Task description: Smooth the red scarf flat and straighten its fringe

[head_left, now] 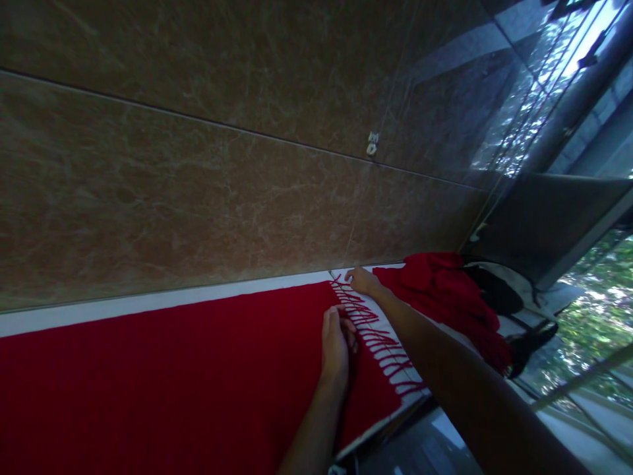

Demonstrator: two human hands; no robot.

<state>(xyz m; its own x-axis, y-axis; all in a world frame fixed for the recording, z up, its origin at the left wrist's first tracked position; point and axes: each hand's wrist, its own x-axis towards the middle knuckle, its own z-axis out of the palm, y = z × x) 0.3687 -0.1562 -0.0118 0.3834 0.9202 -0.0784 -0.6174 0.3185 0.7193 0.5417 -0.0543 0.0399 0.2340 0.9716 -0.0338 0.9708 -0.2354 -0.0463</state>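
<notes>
A red fringed cloth (198, 369), like a shawl or scarf, lies flat and spread out along a white-topped table. Its red fringe (363, 313) runs across the right end, the strands fanned over the white surface. My left hand (337, 340) rests on the cloth beside the fringe, fingers loosely curled and apart from the thumb, with nothing visible in them. At the far corner of the fringe is my right hand (364, 282), its fingers bent together at the strand tips. Whatever lies between those fingertips is too small to make out.
Beyond the right arm a heap of red cloth (445, 290) lies on the table, with a black item (494, 290) against it. A brown marbled tile wall (198, 198) borders the table's far side. The white table edge (123, 303) shows along it. Windows stand at right.
</notes>
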